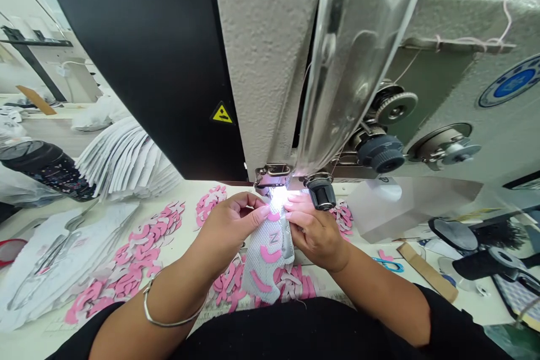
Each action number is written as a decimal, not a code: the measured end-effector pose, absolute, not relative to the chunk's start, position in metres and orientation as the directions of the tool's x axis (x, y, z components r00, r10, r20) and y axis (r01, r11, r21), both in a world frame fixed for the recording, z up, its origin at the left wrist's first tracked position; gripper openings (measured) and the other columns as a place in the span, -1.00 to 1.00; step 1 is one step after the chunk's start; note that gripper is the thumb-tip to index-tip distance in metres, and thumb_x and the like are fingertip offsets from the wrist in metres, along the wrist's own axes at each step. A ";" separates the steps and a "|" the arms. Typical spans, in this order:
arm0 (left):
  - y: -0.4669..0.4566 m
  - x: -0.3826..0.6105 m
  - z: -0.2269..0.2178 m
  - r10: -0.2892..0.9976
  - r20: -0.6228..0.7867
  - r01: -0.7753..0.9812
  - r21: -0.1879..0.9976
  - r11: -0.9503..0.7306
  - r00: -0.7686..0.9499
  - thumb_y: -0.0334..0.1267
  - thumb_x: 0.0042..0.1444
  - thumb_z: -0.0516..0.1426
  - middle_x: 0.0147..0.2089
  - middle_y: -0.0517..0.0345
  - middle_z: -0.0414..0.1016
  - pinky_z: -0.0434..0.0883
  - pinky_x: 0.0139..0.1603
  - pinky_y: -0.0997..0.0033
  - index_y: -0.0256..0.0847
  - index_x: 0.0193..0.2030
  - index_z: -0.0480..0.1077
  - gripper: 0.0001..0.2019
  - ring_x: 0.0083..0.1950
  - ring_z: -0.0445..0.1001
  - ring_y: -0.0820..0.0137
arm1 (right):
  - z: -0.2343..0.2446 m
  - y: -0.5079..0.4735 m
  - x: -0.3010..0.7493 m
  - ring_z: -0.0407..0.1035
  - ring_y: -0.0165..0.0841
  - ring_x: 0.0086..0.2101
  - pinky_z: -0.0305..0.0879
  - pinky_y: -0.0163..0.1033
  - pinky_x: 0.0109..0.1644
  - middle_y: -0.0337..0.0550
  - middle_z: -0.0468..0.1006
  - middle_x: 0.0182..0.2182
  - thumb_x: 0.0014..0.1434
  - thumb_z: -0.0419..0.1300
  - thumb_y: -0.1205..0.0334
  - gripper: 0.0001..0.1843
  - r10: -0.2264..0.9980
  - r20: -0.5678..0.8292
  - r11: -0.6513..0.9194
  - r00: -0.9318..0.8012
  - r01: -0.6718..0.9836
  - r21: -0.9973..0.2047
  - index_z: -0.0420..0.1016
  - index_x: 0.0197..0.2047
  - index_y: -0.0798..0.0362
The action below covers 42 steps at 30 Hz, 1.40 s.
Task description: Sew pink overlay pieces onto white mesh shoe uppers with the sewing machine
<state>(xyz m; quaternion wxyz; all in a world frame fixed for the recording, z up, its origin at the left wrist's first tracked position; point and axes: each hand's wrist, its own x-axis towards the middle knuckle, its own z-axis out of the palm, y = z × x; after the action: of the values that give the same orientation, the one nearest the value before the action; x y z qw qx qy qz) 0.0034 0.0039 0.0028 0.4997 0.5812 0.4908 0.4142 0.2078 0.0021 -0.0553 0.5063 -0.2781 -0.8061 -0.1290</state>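
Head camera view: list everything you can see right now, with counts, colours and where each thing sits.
sewing machine: 1, grey and black, above the table, centre
clear plastic guard: 1, transparent, on the machine
warning sticker: 1, yellow, on the black panel
presser foot: 1, metal, just above the hands
mesh shoe upper: 1, pale grey with pink overlays, between the hands
pink-and-white cut pieces: many, in piles on the table
stack of pale cut pieces: 1, far left
scissors: 1, blue, table, right
cardboard strip: 1, tan, table, right
bangle: 1, silver, left forearm
left hand: 1, pinching the upper
right hand: 1, pinching the upper
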 end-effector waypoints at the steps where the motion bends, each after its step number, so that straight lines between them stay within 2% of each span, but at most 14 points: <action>1: 0.004 0.004 0.003 0.986 -0.012 0.172 0.985 -0.016 0.164 -0.03 0.04 0.29 -0.30 0.16 0.49 0.27 -0.30 0.40 -0.17 -0.37 0.47 -0.75 -0.32 0.35 0.39 | -0.055 0.002 0.208 0.48 -0.16 0.01 0.51 0.06 0.07 -0.04 0.58 -0.12 0.15 0.23 0.53 -0.52 0.313 0.891 0.813 -0.330 0.578 -0.072 0.35 0.10 -0.01; 8: 0.010 0.004 0.002 0.985 0.040 0.304 0.948 -0.091 0.169 -0.01 0.07 0.27 -0.34 0.19 0.48 0.29 -0.29 0.39 -0.15 -0.31 0.49 -0.75 -0.31 0.37 0.37 | -0.051 0.002 0.207 0.46 -0.17 0.02 0.49 0.02 0.07 -0.07 0.57 -0.15 0.13 0.24 0.56 -0.43 0.286 0.894 0.846 -0.345 0.529 -0.066 0.40 0.17 -0.02; 16: 0.001 0.005 -0.003 0.981 0.059 0.125 0.989 -0.083 0.184 -0.05 0.09 0.27 -0.21 0.16 0.51 0.35 -0.19 0.39 -0.13 -0.30 0.48 -0.79 -0.20 0.42 0.35 | -0.052 0.000 0.207 0.44 -0.17 0.04 0.48 0.02 0.10 -0.07 0.54 -0.15 0.17 0.24 0.51 -0.51 0.294 0.893 0.838 -0.341 0.542 -0.069 0.47 0.14 -0.04; 22: -0.013 0.007 0.000 0.974 0.179 0.287 0.934 -0.213 0.140 -0.11 0.12 0.25 -0.23 0.12 0.47 0.34 -0.25 0.36 -0.14 -0.31 0.48 -0.84 -0.26 0.38 0.34 | -0.052 0.001 0.208 0.44 -0.19 0.05 0.48 0.00 0.12 -0.09 0.54 -0.14 0.18 0.25 0.47 -0.49 0.285 0.897 0.847 -0.338 0.528 -0.070 0.44 0.18 -0.07; 24: -0.014 0.008 0.000 0.972 0.199 0.279 0.933 -0.226 0.123 -0.12 0.11 0.25 -0.25 0.13 0.46 0.34 -0.25 0.37 -0.14 -0.32 0.48 -0.85 -0.27 0.37 0.35 | -0.052 0.001 0.208 0.44 -0.20 0.05 0.48 -0.01 0.12 -0.10 0.55 -0.12 0.19 0.25 0.45 -0.48 0.288 0.896 0.845 -0.338 0.530 -0.072 0.42 0.20 -0.09; 30: -0.009 0.013 -0.005 0.989 0.082 0.093 0.991 -0.093 0.120 -0.12 0.09 0.27 -0.29 0.17 0.47 0.34 -0.25 0.41 -0.16 -0.32 0.46 -0.83 -0.27 0.39 0.38 | -0.050 -0.001 0.207 0.46 -0.20 0.02 0.50 -0.03 0.07 -0.08 0.55 -0.14 0.18 0.24 0.49 -0.48 0.286 0.895 0.835 -0.341 0.547 -0.059 0.43 0.18 -0.07; 33: -0.003 0.014 -0.006 0.992 0.038 0.045 0.998 -0.043 0.116 -0.12 0.07 0.28 -0.31 0.20 0.45 0.31 -0.29 0.44 -0.17 -0.33 0.44 -0.82 -0.30 0.36 0.41 | -0.048 -0.004 0.204 0.47 -0.19 -0.02 0.51 -0.02 0.03 -0.07 0.56 -0.17 0.16 0.24 0.52 -0.50 0.299 0.896 0.806 -0.328 0.590 -0.053 0.46 0.14 -0.03; 37: 0.002 0.016 -0.002 0.989 -0.040 0.000 0.999 0.040 0.142 -0.12 0.05 0.29 -0.37 0.26 0.36 0.28 -0.33 0.45 -0.17 -0.33 0.40 -0.79 -0.36 0.31 0.45 | -0.048 -0.007 0.201 0.47 -0.20 -0.06 0.49 -0.01 -0.03 -0.10 0.56 -0.17 0.17 0.20 0.53 -0.50 0.339 0.886 0.759 -0.315 0.648 -0.061 0.45 0.13 -0.08; 42: 0.002 0.019 0.001 0.991 -0.013 -0.034 0.999 0.018 0.134 -0.18 0.03 0.29 -0.32 0.23 0.39 0.33 -0.23 0.43 -0.18 -0.31 0.39 -0.81 -0.28 0.37 0.42 | -0.048 -0.008 0.200 0.46 -0.18 -0.08 0.47 -0.01 -0.09 -0.08 0.55 -0.17 0.15 0.17 0.54 -0.52 0.351 0.882 0.745 -0.315 0.664 -0.059 0.46 0.08 -0.07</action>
<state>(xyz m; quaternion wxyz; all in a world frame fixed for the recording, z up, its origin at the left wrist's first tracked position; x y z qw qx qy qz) 0.0187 0.0022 0.0007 0.5448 0.5196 0.4607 0.4701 0.2003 -0.0076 -0.0479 0.4903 -0.3193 -0.7950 -0.1598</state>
